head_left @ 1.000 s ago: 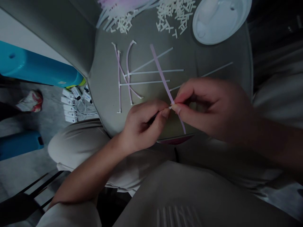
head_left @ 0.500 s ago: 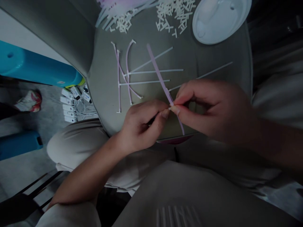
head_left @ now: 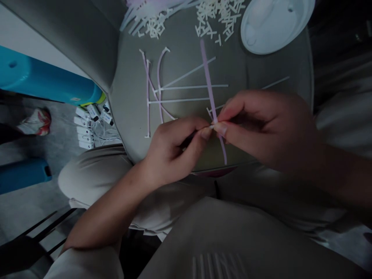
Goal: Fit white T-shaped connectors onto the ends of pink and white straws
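Over the seat's front part, my left hand [head_left: 177, 149] pinches a small white connector [head_left: 211, 127] between thumb and index finger. My right hand [head_left: 267, 124] is closed too, its thumb and index finger gripping the lower end of a pink tube [head_left: 208, 79]. That tube points away from me, and its held end meets the connector; how far one sits in the other is hidden by fingertips. Beneath my hands lies another pink tube [head_left: 223, 149] with a pale thin tube [head_left: 274, 83] running off to the right, partly covered by my right hand.
Joined pink tubes [head_left: 148, 104] with white end pieces and pale tubes [head_left: 186, 100] lie on the grey seat [head_left: 130, 128]. At the back are a heap of white connectors [head_left: 221, 15], a bundle of tubes [head_left: 139, 15] and a white dish [head_left: 270, 42]. White boxes with cables [head_left: 85, 131] sit on the floor.
The held pink tube has swung more upright, its far end moving right and away from me. Both hands have shifted slightly right and away, still pinching at the joint.
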{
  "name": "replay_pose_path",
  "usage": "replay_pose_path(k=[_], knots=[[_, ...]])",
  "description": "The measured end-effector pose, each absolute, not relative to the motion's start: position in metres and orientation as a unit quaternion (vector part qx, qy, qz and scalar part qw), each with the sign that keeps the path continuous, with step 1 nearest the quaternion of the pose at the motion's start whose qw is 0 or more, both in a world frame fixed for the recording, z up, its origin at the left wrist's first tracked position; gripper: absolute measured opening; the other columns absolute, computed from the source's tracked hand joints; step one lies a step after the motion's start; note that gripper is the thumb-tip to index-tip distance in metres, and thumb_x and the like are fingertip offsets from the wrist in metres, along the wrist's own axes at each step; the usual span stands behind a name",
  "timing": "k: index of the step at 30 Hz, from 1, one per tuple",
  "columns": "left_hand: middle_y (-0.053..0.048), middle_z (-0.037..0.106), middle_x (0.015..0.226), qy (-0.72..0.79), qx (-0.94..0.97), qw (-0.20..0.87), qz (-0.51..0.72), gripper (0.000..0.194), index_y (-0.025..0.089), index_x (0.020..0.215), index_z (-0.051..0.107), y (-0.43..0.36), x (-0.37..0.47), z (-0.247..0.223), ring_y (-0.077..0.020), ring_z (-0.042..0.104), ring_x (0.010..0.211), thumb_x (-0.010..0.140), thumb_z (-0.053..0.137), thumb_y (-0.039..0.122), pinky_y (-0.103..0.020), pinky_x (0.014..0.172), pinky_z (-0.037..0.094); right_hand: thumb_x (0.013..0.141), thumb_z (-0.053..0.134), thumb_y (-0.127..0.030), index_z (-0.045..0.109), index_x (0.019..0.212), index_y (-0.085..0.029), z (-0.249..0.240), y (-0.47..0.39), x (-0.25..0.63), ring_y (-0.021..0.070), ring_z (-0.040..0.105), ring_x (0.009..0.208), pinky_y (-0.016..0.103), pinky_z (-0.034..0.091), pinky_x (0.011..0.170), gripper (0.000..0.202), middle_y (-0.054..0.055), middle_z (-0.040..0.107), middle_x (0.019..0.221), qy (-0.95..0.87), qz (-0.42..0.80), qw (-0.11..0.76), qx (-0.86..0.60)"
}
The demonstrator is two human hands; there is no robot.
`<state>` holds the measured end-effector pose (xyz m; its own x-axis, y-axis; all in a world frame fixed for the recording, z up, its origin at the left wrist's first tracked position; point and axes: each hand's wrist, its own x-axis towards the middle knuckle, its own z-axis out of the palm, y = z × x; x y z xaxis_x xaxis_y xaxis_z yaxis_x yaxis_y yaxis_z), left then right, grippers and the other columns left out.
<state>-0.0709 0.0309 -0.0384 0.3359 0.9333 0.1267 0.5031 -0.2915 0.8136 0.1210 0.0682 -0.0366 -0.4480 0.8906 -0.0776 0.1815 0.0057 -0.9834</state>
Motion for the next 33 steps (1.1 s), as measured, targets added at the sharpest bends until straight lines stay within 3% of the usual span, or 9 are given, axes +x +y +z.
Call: replay_pose_path(k=[5, 11, 17, 24, 33], knots=[[0.002, 0.066, 0.067, 0.491, 0.736, 0.345, 0.312, 0.025, 0.021, 0.086, 0.069, 0.033, -0.073, -0.039, -0.01, 0.056, 0.057, 0.103, 0.053, 0.03, -0.025, 0.053, 0.044, 0.085, 0.068, -0.017, 0.065, 0.074, -0.022, -0.039, 0.067, 0.118, 0.0062, 0.058, 0.063, 0.018, 0.041, 0.054, 0.013, -0.008, 0.064, 0.068, -0.619, 0.568, 0.316, -0.44], [0.002, 0.066, 0.069, 0.502, 0.719, 0.343, 0.337, 0.02, 0.021, 0.086, 0.067, 0.033, -0.072, -0.044, -0.0091, 0.055, 0.057, 0.101, 0.059, 0.031, -0.025, 0.053, 0.045, 0.084, 0.067, -0.023, 0.065, 0.074, -0.023, -0.04, 0.068, 0.118, 0.0086, 0.06, 0.065, 0.022, 0.045, 0.057, 0.01, -0.007, 0.066, 0.071, -0.603, 0.578, 0.308, -0.455], [0.003, 0.065, 0.069, 0.523, 0.689, 0.342, 0.366, 0.019, 0.022, 0.088, 0.067, 0.03, -0.071, -0.048, -0.0072, 0.051, 0.054, 0.099, 0.063, 0.036, -0.023, 0.047, 0.04, 0.083, 0.065, -0.021, 0.063, 0.074, -0.021, -0.04, 0.07, 0.117, 0.0068, 0.057, 0.061, 0.021, 0.043, 0.056, 0.009, -0.008, 0.061, 0.066, -0.587, 0.59, 0.316, -0.455], [0.0, 0.073, 0.083, 0.51, 0.694, 0.344, 0.374, 0.012, 0.023, 0.094, 0.067, 0.028, -0.073, -0.05, -0.0093, 0.064, 0.068, 0.101, 0.059, 0.027, -0.024, 0.059, 0.05, 0.083, 0.066, -0.019, 0.062, 0.075, -0.021, -0.041, 0.071, 0.117, 0.0077, 0.056, 0.059, 0.022, 0.04, 0.053, 0.01, -0.007, 0.061, 0.064, -0.561, 0.613, 0.313, -0.46], [0.001, 0.069, 0.077, 0.498, 0.714, 0.302, 0.387, 0.015, 0.02, 0.088, 0.064, 0.026, -0.069, -0.055, -0.0079, 0.061, 0.064, 0.101, 0.059, 0.026, -0.022, 0.056, 0.048, 0.082, 0.063, -0.019, 0.058, 0.071, -0.022, -0.043, 0.069, 0.116, 0.0083, 0.057, 0.059, 0.022, 0.042, 0.053, 0.012, -0.007, 0.061, 0.065, -0.575, 0.604, 0.3, -0.463]])
